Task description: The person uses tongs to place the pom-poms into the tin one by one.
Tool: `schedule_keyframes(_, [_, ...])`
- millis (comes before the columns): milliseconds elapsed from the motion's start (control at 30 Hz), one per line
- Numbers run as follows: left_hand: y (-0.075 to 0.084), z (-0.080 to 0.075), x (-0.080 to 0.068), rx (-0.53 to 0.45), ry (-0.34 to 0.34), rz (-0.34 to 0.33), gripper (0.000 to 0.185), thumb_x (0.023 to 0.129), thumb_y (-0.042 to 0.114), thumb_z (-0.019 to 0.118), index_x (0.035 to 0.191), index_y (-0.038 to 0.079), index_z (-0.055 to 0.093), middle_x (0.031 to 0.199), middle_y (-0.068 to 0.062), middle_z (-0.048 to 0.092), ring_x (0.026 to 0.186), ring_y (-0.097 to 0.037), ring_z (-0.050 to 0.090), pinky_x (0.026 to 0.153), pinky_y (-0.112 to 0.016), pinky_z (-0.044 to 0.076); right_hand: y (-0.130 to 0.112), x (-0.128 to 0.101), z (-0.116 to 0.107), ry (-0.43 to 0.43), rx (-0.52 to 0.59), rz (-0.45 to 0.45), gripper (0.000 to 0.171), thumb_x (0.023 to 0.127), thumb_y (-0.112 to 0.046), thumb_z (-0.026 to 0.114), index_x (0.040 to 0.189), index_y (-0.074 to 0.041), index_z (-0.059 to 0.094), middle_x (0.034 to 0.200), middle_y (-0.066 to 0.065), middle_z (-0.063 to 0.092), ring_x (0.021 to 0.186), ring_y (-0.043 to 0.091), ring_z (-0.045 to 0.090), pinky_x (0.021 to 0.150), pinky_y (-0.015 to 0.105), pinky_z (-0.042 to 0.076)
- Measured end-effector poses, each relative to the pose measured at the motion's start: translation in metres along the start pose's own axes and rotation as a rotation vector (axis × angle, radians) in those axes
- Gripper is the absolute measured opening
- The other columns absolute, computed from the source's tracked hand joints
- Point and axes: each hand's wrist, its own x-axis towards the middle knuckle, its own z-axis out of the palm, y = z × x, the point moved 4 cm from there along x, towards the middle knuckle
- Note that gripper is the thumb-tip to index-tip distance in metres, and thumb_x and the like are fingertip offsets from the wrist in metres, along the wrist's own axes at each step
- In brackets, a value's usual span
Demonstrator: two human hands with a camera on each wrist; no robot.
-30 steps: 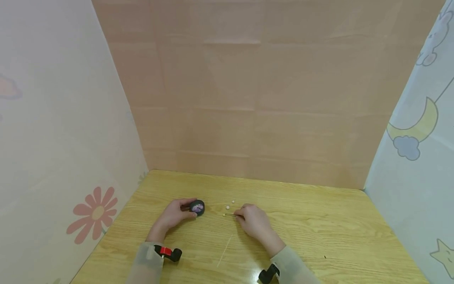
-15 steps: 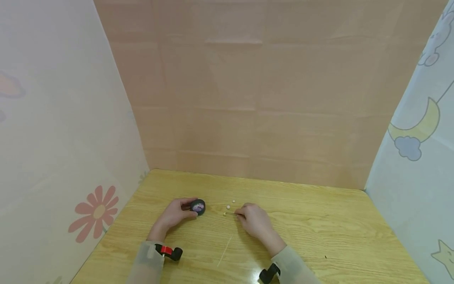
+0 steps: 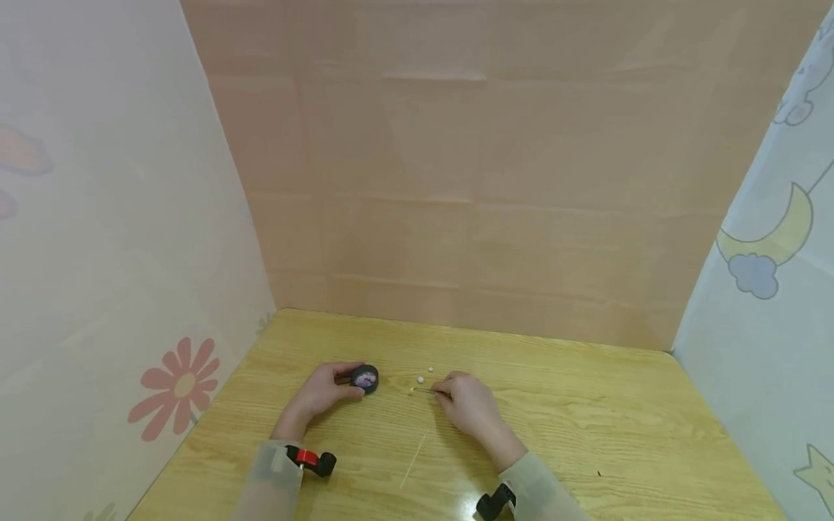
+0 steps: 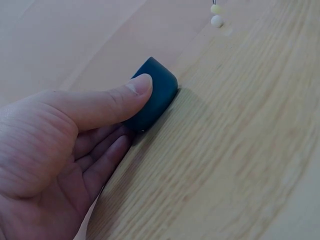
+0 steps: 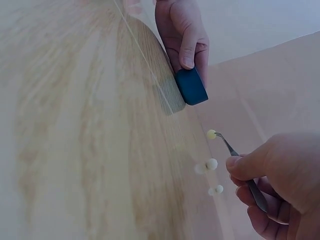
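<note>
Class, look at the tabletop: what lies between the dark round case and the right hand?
Between the dark round case and the right hand: three small pale beads, one gripped by the tweezers, seen in the right wrist view.

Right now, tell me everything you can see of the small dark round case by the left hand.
The case is small, round, dark blue-black, likely plastic, with a purple patch on its upper face. It sits tilted on the wooden table. The left hand holds it, thumb across its rim. Three pale beads lie apart to its right.

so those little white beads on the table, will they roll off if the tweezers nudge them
Probably yes: the loose beads look round and lie free on smooth wood. They seem tiny and light. The one held in the tweezers by the right hand may slip.
</note>
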Motion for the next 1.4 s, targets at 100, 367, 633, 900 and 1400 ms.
schedule_keyframes(100, [0.000,0.000,0.000,0.000,0.000,-0.005,0.059,0.092,0.018,0.088,0.147,0.011,0.067,0.141,-0.013,0.068,0.130,-0.031,0.065,0.109,-0.051,0.051,-0.001,0.001,0.000,-0.009,0.007,0.007,0.010,0.097,-0.014,0.081,0.105,-0.016,0.087,0.094,-0.004,0.074,0.081,0.012,0.070,0.068,0.032,0.059])
schedule_keyframes(367, [-0.001,0.000,0.002,-0.009,-0.003,-0.003,0.059,0.091,0.016,0.088,0.146,0.011,0.068,0.141,-0.013,0.068,0.131,-0.032,0.064,0.110,-0.051,0.051,-0.004,0.008,0.002,0.008,0.003,-0.001,0.011,0.097,-0.016,0.081,0.107,-0.017,0.087,0.097,-0.003,0.075,0.084,0.013,0.071,0.070,0.034,0.060])
schedule_keyframes(633, [-0.001,-0.001,0.000,-0.002,-0.005,0.016,0.059,0.090,0.017,0.089,0.145,0.008,0.068,0.139,-0.014,0.069,0.129,-0.033,0.065,0.109,-0.052,0.051,-0.017,0.016,0.008,0.034,0.006,-0.048,0.011,0.097,-0.016,0.082,0.106,-0.018,0.087,0.095,-0.003,0.075,0.083,0.014,0.071,0.071,0.035,0.060])
schedule_keyframes(900, [-0.001,0.001,0.002,-0.002,0.001,0.010,0.059,0.090,0.017,0.089,0.145,0.009,0.068,0.138,-0.013,0.070,0.128,-0.032,0.066,0.108,-0.051,0.052,-0.034,0.033,0.011,0.032,0.058,-0.045,0.012,0.099,-0.018,0.080,0.108,-0.017,0.087,0.097,-0.003,0.076,0.085,0.014,0.070,0.072,0.035,0.060])
schedule_keyframes(1400, [-0.001,0.002,0.001,-0.019,-0.001,-0.005,0.059,0.092,0.017,0.088,0.146,0.009,0.067,0.139,-0.013,0.069,0.127,-0.031,0.067,0.108,-0.050,0.053,-0.056,0.056,0.023,0.030,0.103,-0.011,0.012,0.099,-0.019,0.080,0.108,-0.018,0.087,0.096,-0.003,0.076,0.082,0.012,0.069,0.067,0.031,0.057])
